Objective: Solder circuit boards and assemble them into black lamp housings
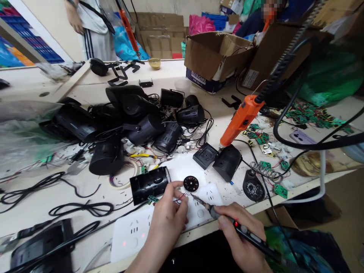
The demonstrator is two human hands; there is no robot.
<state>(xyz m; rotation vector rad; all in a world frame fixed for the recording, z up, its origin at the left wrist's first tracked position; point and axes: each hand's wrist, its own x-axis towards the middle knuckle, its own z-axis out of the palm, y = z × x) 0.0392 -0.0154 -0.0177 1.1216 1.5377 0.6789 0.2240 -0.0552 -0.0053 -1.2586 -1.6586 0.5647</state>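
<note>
White workbench [218, 117], strewn with parts, spreads beneath the hands. Near its front edge lies the small round black disc [191, 184], ringed with pale spots, thin red wires [179, 196] just below it. It looks light, stiff and thin, so the rim seems the place to hold it; the wires look soft and easily torn, best pinched lightly. At seven o'clock from the disc, the left hand [170, 212] is half curled, its index fingertip at the disc's edge, thumb and fingers gathered about the wires; whether they grip them I cannot tell. At four o'clock the right hand [241, 231] closes round the handle of a soldering iron [251, 237], whose tip reaches the wires; contact is too small to judge. Its metal end is probably hot, so only the handle suits a grasp. Farther out, an open black housing [149, 185] sits at nine o'clock, a square black part [205, 156] at one, a round speaker [253, 186] at three and green circuit boards [313, 113] at two. Black casings [142, 127] heap up toward eleven; an orange electric screwdriver [241, 119] hangs between one and two, and a cardboard box [218, 57] stands past twelve.
</note>
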